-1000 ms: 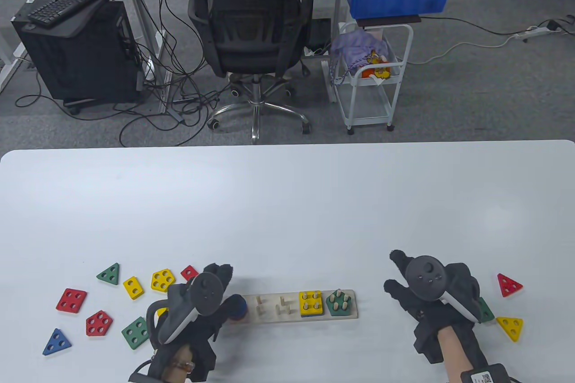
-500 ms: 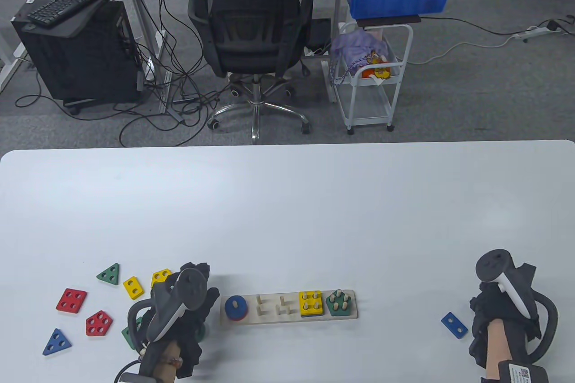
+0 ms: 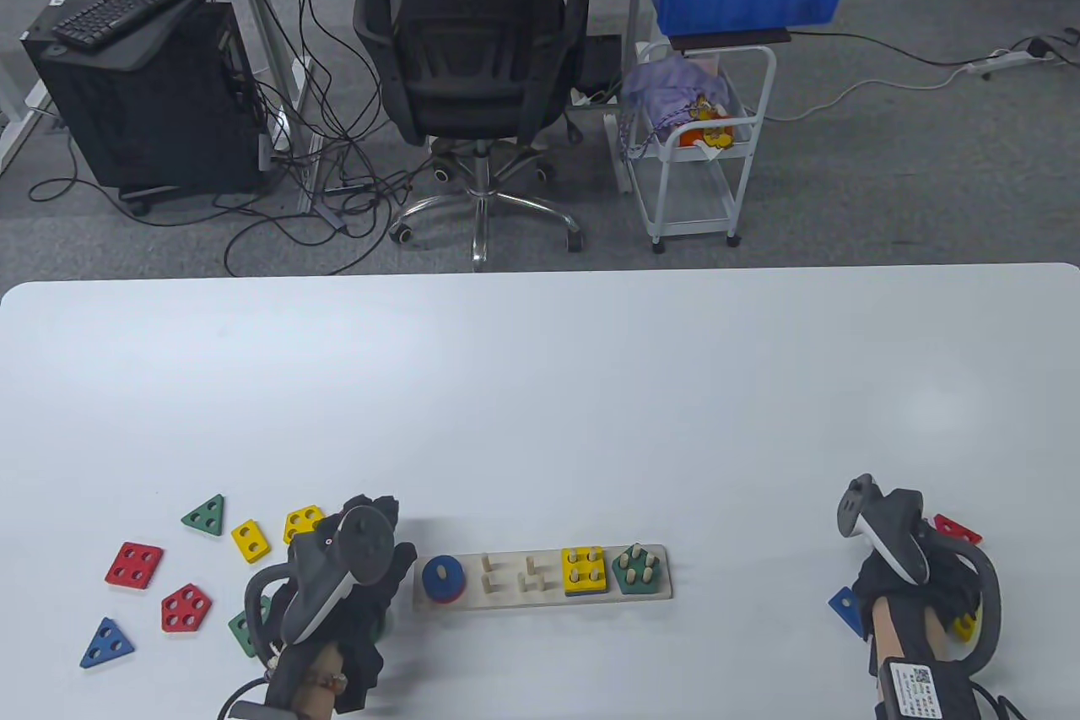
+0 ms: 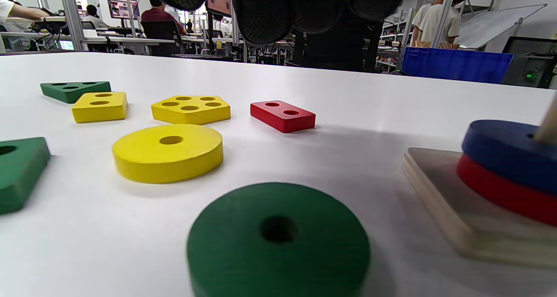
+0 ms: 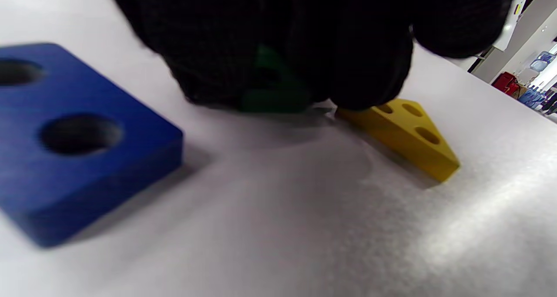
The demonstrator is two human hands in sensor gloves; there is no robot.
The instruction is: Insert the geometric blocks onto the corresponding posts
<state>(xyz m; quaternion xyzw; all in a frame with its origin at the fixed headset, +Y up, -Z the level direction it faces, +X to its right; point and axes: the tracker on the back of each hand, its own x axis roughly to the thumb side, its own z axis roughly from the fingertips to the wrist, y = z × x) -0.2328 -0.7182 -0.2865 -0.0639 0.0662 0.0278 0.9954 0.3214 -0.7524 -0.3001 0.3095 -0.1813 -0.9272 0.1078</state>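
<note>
The wooden post board [image 3: 515, 598] lies at the table's front centre. It carries a blue ring over a red ring [image 3: 443, 576] at its left end, a yellow square [image 3: 584, 570] and a green pentagon [image 3: 637, 570]. My left hand [image 3: 388, 533] hovers just left of the board, holding nothing, its fingers [image 4: 261, 9] above a green disc [image 4: 278, 240] and a yellow disc [image 4: 169, 152]. My right hand [image 3: 941, 585] is at the far right, and its fingers [image 5: 370, 62] curl around a green block [image 5: 272, 92] on the table.
Loose blocks lie left of the board: a red rectangle [image 4: 283, 115], yellow pentagon [image 4: 190, 109], green triangle [image 3: 205, 515], red square [image 3: 134, 564], red pentagon [image 3: 186, 608] and blue triangle [image 3: 106, 642]. By my right hand lie a blue rectangle [image 5: 78, 136], yellow triangle [image 5: 404, 133] and red triangle [image 3: 958, 530].
My left hand let go of the blue ring, now on its post, and drew back to the left. My right hand swung to the far right and closed over the green block.
</note>
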